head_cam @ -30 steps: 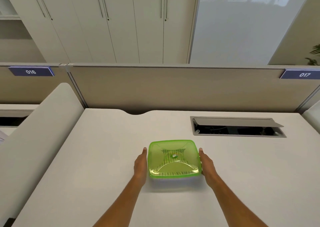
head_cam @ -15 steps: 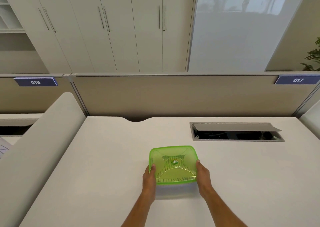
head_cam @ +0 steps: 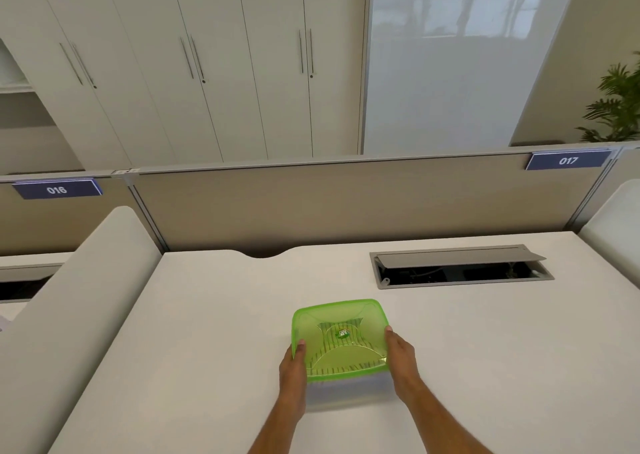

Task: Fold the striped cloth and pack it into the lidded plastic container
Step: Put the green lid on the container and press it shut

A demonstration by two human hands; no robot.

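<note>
Fingers of both hands are closed against opposite side walls of the lidded plastic container [head_cam: 341, 346]: the left hand [head_cam: 293, 367] presses the left wall with its thumb up at the green lid's edge, and the right hand [head_cam: 401, 360] does the same on the right wall. Neither hand reaches underneath, as far as the view shows.

Biggest risk, as I judge it: the desk [head_cam: 207, 349] is smooth and the clear walls look slick, so a light side squeeze could let the box slip or tilt. A harder squeeze might flex the walls and pop the green lid [head_cam: 337, 318] loose, if it is not fully snapped; I cannot tell that it is.

Container placement: near the desk's front edge, about midway across, well clear of the open cable hatch [head_cam: 460, 266] toward the back right corner. Between the two hands, under the lid, lies the striped cloth [head_cam: 329, 353], its stripes showing through the green.
</note>
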